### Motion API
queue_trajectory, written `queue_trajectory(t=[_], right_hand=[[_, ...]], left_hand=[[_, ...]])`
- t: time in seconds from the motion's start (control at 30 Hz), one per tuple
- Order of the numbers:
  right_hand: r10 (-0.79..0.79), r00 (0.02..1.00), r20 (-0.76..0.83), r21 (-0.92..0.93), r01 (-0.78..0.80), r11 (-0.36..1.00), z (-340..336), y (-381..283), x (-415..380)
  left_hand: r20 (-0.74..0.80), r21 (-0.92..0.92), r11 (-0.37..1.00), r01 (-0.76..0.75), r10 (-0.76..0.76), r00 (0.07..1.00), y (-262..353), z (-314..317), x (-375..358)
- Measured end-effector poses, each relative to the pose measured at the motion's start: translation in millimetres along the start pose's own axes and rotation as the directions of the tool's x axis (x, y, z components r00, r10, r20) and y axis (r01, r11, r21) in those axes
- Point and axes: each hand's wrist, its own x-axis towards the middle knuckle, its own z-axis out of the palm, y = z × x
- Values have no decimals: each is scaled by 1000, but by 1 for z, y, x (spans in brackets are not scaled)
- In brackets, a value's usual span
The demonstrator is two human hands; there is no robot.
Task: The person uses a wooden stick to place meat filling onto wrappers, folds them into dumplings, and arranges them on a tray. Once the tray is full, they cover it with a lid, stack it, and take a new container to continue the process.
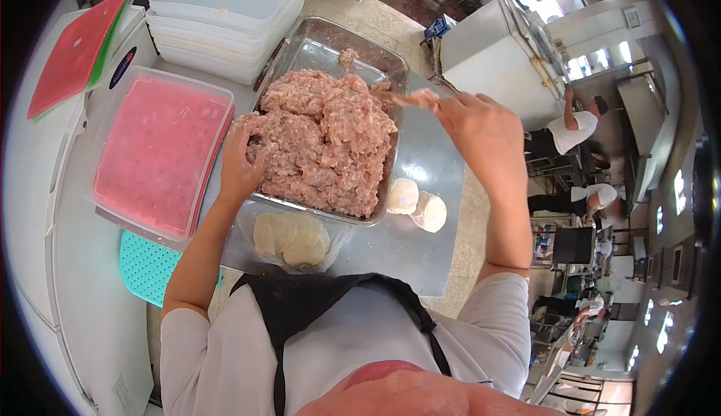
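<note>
A large mound of ground meat [323,138] fills much of a metal tray [304,40]. My left hand [244,157] is at the tray's left edge, its fingers curved against the side of the meat. To the right of the tray, my right hand [477,119] is closed around something smeared with meat that reaches toward the mound; the covered object cannot be made out. Two white round items [403,196] rest by the tray's lower right corner. Below the tray, pale round slices [291,237] lie on clear plastic.
A lidded container with pink contents [164,149] stands at the left, with stacked white trays [233,10] behind it. Red and green boards [79,52] lean at the far left. A turquoise perforated item [150,266] sits lower left. Several people [574,127] are at the far right.
</note>
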Motion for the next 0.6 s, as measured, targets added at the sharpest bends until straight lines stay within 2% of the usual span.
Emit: queue_trajectory(t=[0.1,0.17,0.2,0.27,0.3,0.37,0.43,0.5,0.57,0.6], right_hand=[[-16,1000,25,64,14,998,69,-14,1],[74,975,208,343,-143,928,131,-45,-10],[83,974,210,341,-153,928,140,-53,-20],[217,945,246,521,-318,792,147,-69,-42],[228,940,255,518,-332,789,148,-75,-52],[285,918,275,623,-396,674,147,-83,-71],[310,906,288,636,-423,646,152,-90,-87],[374,843,386,657,-536,529,157,-100,-102],[401,828,391,662,-556,503,167,-105,-115],[369,855,363,646,-517,561,161,-104,-116]], left_hand=[[12,-8,1000,-9,9,1000,-1,1,-1],[-8,29,999,-20,21,1000,-4,2,-1],[-1,26,999,-27,27,1000,-3,2,0],[-6,4,1000,-20,20,1000,-2,2,1],[7,-2,1000,-24,24,1000,-3,2,0],[24,27,998,-48,47,999,-5,3,1],[39,18,999,-48,47,998,-4,3,0],[42,15,999,-50,49,998,-6,3,2],[38,65,994,-91,89,995,-10,5,0],[40,60,994,-96,93,995,-10,6,-1]])
